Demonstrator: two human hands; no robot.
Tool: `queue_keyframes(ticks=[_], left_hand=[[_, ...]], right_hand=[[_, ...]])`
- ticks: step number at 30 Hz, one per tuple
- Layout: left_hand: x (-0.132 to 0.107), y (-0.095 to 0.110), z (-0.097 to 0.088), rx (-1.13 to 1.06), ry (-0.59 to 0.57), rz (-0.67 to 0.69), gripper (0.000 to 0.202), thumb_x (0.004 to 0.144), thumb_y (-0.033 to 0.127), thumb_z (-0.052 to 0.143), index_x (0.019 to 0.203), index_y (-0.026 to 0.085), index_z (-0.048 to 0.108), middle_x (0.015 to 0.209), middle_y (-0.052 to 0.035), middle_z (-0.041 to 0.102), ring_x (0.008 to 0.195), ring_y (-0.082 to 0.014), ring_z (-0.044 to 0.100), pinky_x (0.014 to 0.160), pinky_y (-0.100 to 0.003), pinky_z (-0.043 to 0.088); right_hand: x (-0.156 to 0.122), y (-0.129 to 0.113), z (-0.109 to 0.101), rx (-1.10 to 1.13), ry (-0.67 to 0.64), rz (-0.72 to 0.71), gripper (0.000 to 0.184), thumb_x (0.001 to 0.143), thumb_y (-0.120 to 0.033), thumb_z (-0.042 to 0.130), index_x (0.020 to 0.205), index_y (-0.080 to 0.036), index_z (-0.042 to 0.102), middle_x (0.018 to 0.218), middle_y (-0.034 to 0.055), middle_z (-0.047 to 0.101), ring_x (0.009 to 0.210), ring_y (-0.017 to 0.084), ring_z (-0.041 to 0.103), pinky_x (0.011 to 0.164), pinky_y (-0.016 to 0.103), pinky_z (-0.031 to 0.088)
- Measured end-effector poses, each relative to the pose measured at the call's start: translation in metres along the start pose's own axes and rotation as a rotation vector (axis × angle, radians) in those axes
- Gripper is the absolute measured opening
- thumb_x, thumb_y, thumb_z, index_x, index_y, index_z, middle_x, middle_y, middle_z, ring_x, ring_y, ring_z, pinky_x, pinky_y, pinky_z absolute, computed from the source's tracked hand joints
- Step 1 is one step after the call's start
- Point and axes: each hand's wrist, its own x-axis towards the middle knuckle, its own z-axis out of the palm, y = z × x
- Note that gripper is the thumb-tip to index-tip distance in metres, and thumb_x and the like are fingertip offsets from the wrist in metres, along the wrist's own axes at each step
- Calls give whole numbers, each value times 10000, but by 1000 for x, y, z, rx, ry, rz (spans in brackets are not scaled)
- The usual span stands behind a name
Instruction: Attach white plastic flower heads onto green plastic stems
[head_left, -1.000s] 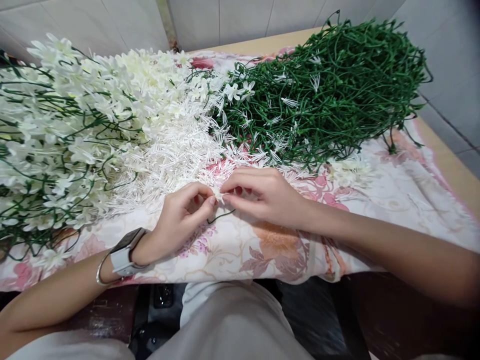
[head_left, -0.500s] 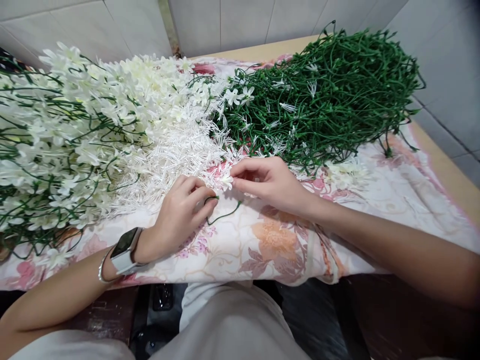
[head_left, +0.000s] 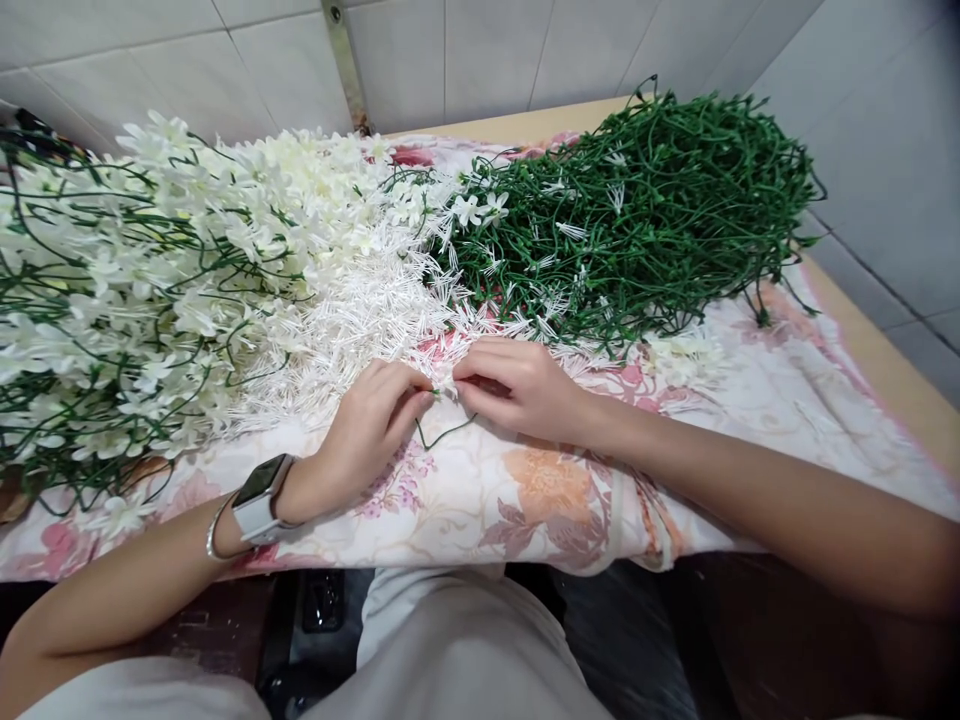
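While resting on the cloth (head_left: pixel 787 420), left hand (head_left: pixel 360 440) pinches green stem (head_left: pixel 444 436), right hand (head_left: pixel 525 395) pinches white flower (head_left: pixel 448 388)

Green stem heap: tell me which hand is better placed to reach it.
Probably the right hand: it lies close to the near edge of the green stem heap, pinching a white floret; the left hand sits further left, pinching one thin stem.

Green stem heap (head_left: pixel 660 200), white flower heap (head_left: pixel 150 290) — spiky white bits (head_left: pixel 360 310) between, perhaps stamens; floral cloth (head_left: pixel 787 420) beneath.
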Motion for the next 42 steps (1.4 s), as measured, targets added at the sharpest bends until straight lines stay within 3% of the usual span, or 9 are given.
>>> queue_keyframes(ticks=[5, 14, 21, 35, 42], left_hand=[[0, 0, 0, -35, 31, -31, 71, 898, 205, 494, 887, 178, 559, 787, -2, 600, 735, -138, 542, 675, -259, 404], [0, 1, 0, -5, 36, 6, 52, 883, 187, 528, 881, 165, 575, 787, -8, 620, 742, -133, 565, 680, -242, 428], [-2, -1, 1, -98, 52, -1, 141, 886, 213, 532, 997, 180, 612, 910, -38, 680, 807, -145, 612, 731, -258, 466], [-1, 2, 0, -129, 35, -62, 120, 885, 246, 532, 862, 172, 623, 749, 5, 664, 648, -105, 589, 623, -206, 444], [-3, 1, 1, -165, 51, -26, 164, 897, 243, 500, 962, 178, 636, 887, -43, 704, 775, -147, 642, 724, -248, 494]], right_hand=[[1, -1, 0, 9, -20, -72, 154, 831, -111, 461, 743, -127, 586, 636, 21, 550, 618, 115, 472, 602, 237, 401], [-1, 1, 2, -10, -67, -66, 174, 874, -143, 437, 789, -134, 588, 673, 32, 557, 644, 121, 469, 633, 249, 407], [0, -1, 1, 25, -20, -87, 152, 878, -143, 457, 804, -129, 588, 680, 35, 590, 649, 118, 501, 635, 245, 423], [0, -1, 0, 53, 3, -79, 141, 863, -128, 472, 791, -119, 592, 653, 27, 564, 620, 108, 471, 598, 238, 408], [1, -3, -1, 45, 42, -52, 151, 871, -137, 464, 792, -130, 592, 647, 22, 554, 616, 109, 471, 591, 237, 414]])
